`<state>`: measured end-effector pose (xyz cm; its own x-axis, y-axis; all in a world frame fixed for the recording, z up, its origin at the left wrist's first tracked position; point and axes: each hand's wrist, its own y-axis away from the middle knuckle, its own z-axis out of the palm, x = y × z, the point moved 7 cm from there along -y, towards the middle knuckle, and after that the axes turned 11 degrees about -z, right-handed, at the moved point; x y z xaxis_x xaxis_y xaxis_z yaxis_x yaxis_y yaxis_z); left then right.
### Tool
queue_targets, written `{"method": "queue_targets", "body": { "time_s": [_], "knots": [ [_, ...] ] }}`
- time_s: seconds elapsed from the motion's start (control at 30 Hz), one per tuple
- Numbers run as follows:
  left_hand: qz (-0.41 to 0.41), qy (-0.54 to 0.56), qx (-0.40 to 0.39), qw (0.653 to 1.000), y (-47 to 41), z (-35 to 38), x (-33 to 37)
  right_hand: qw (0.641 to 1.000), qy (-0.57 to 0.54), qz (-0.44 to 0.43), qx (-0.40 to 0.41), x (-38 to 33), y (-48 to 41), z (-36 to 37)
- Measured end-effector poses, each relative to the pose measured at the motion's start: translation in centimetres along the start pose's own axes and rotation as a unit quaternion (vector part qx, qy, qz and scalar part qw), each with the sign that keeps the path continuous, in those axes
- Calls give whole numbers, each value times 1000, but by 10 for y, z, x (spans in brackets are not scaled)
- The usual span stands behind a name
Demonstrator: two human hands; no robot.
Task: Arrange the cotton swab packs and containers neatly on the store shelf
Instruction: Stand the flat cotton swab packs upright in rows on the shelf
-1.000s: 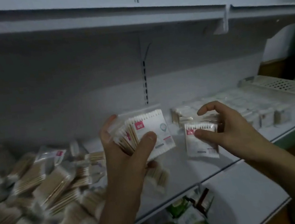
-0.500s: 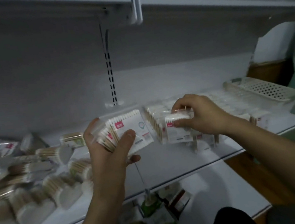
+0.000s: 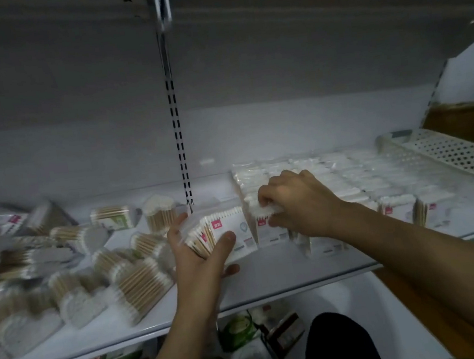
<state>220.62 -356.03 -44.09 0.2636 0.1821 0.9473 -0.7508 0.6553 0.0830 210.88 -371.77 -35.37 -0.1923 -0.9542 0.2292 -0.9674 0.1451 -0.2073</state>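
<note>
Across the white metal store shelf (image 3: 271, 281) the stock splits in two. A loose heap of clear heart-shaped tubs of wooden-stick swabs (image 3: 79, 285) sprawls at nine o'clock. An upright row of flat white cotton swab packs (image 3: 348, 178) runs from the centre toward three o'clock, ending near a white perforated plastic basket (image 3: 457, 151).

The step in hand looks like filing flat packs onto the near end of that row. The right hand (image 3: 297, 205), just off centre toward two o'clock, curls its fingers over the top edge of one red-labelled flat pack (image 3: 268, 229) and seats it upright against the row. The left hand (image 3: 200, 260), at seven o'clock of the right, clamps a fanned stack of the same flat packs (image 3: 227, 233) between thumb and fingers, just beside the row's end.

Next, I judge, the right hand must let go without tipping that pack, then draw another from the fan. The heap of tubs is not yet sorted.
</note>
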Motion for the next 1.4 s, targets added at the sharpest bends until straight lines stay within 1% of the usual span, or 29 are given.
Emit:
{"method": "queue_targets", "body": {
  "time_s": [0.23,0.37,0.4,0.43,0.47,0.5,0.53,0.57,0.63,0.7,0.77,0.87,0.9,0.97,1.03,1.1,1.17,1.27,1.33,1.4],
  "knots": [
    [-34,28,-26,999,-6,1,-7,999,32,5,-4,3,-6,4],
    [-48,60,-65,995,-9,2,-7,1000,4,7,-10,6,-2,5],
    [-49,60,-73,994,-9,2,-9,999,-30,2,11,5,0,1],
    [-48,61,-77,994,-10,0,-9,995,-79,-8,57,4,3,-5],
    [-48,62,-78,994,-11,-1,-10,983,-142,-17,111,1,5,-15],
    [-48,60,-79,994,-12,-2,-11,964,-218,-22,150,-4,7,-22],
    [-46,58,-81,994,-12,-2,-12,944,-288,-24,158,-11,8,-27],
    [-40,54,-86,994,-12,-2,-11,931,-335,-26,141,-21,7,-27],
    [-28,44,-86,995,-12,-4,-12,932,-347,-26,98,-39,5,-21],
    [-19,27,-78,996,-13,-6,-12,931,-349,-22,101,-45,6,-14],
    [-16,9,-70,997,-13,-7,-13,910,-400,-6,112,-39,9,-10],
    [-20,30,-47,998,-17,-10,-15,884,-447,6,135,-19,21,-17],
    [-22,39,-39,998,-18,-11,-16,883,-445,12,149,-10,27,-24],
    [-14,49,-26,998,-18,-13,-15,897,-413,39,154,7,34,-33],
    [-9,51,-18,999,-18,-14,-15,927,-348,61,125,16,36,-31],
    [-7,49,-17,999,-17,-14,-16,957,-273,53,86,16,32,-22],
    [-8,43,-17,999,-18,-15,-16,974,-219,32,52,10,28,-8],
    [-7,35,-20,999,-18,-15,-17,988,-145,-2,58,6,23,2],
    [-3,28,-25,999,-18,-14,-16,992,-109,0,65,6,22,3],
    [0,24,-28,999,-18,-14,-16,997,-54,0,48,7,21,3]
  ]
}}
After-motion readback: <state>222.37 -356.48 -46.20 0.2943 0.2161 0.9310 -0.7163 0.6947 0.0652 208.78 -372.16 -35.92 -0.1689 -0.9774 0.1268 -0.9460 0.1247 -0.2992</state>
